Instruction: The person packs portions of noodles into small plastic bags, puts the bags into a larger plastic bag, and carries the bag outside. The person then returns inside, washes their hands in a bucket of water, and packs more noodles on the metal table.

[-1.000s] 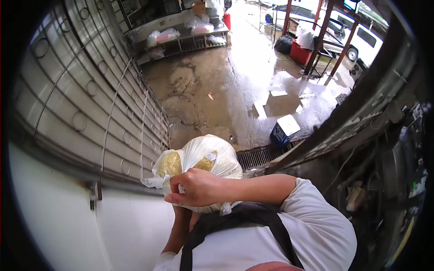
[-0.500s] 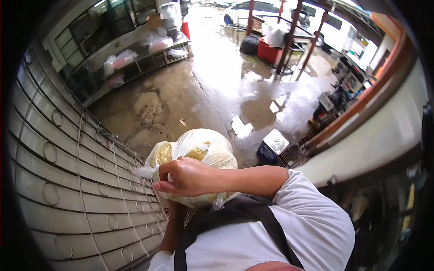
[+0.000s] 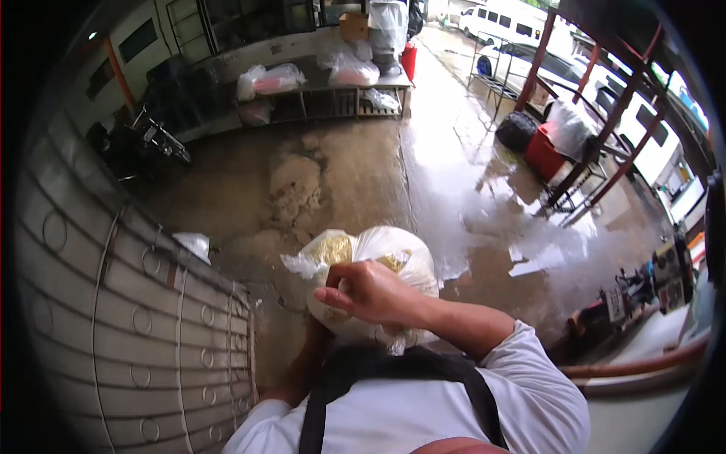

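Observation:
A bulky white plastic bag (image 3: 414, 253) is held against my chest in the head view. Yellowish contents show through clear plastic (image 3: 333, 250) at its left side and near its top. My right hand (image 3: 370, 291) lies across the front of the bag, its fingers curled in and its thumb pointing left. It appears closed on the plastic, though the fingertips are partly hidden. My left forearm (image 3: 302, 367) runs up under the bag's left side. The bag covers my left hand, so its fingers do not show.
A metal grille gate (image 3: 159, 325) runs along my left. Ahead, wet concrete (image 3: 355, 174) leads to a bench (image 3: 318, 94) bearing plastic-wrapped bundles. A motorcycle (image 3: 162, 136) stands at the far left. To the right are a red bin (image 3: 543, 155), a metal frame (image 3: 578, 189) and parked vehicles (image 3: 507, 30).
My view has moved forward and turned, bringing the motorcycle at left into sight. The blue box with a white lid has left view. The bag stays held against my chest.

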Tool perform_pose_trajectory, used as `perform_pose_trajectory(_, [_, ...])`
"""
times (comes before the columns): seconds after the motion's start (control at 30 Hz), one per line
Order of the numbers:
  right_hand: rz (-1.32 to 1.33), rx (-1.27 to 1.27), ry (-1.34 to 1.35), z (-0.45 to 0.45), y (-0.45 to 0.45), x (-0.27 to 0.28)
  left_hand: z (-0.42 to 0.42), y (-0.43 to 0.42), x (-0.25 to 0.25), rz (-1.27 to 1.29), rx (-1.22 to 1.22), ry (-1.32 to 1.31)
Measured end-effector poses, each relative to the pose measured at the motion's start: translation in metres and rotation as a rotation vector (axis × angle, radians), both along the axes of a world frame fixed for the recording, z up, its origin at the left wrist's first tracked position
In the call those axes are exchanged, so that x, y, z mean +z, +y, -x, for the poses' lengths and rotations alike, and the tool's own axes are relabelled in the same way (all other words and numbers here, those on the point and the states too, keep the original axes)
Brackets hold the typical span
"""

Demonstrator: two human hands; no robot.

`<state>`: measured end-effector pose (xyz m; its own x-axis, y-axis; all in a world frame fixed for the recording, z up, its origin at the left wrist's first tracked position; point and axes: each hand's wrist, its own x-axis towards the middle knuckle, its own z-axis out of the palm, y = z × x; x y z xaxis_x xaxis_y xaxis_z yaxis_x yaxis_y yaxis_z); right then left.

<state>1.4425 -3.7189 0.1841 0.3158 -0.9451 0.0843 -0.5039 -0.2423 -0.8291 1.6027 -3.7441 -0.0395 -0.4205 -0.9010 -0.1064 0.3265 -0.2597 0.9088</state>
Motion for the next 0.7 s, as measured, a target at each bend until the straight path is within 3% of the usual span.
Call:
perform_pose_trajectory(0.3, [-0.037, -0.068, 0.019, 0.118, -0.299, -0.006, 0.099, -0.294, -0.019, 0.037, -0.019, -0.16])
perform_pose_trajectory(0.4, [-0.048, -0.12, -0.035, 0.153, -0.382, 0.001, 0.136, -0.394, -0.001, -0.057, -0.056, 0.023])
perform_pose_trajectory(0.7, [0.066, 0.016, -0.026, 0.255, -0.661, -0.002, 0.245, -0.661, -0.002, 0.02, -0.027, -0.086])
